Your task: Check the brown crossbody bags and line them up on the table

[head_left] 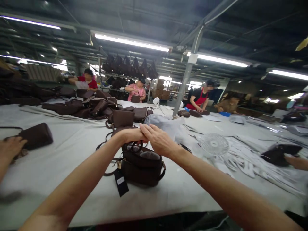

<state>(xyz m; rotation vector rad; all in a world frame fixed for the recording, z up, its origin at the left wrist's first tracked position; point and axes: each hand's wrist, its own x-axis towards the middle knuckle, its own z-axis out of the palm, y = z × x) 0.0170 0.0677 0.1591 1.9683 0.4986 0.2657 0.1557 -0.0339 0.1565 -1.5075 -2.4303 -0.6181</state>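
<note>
A dark brown handbag stands upright on the pale-covered table in front of me, its top open and greyish wrapped filling showing inside. From its left side hangs a black tag with a white label. My left hand is just above the bag's short handle, bent at the wrist. Its fingers are mostly hidden, so whether they grip the handle does not show. Meeting it from the other side, my right hand has its fingers stretched out and lying against the left hand's fingertips.
More brown bags lie behind mine, with a large pile at the back left. A white round fan and paper pieces lie to the right. Co-workers' hands touch bags at the left edge and right edge. A metal post rises behind.
</note>
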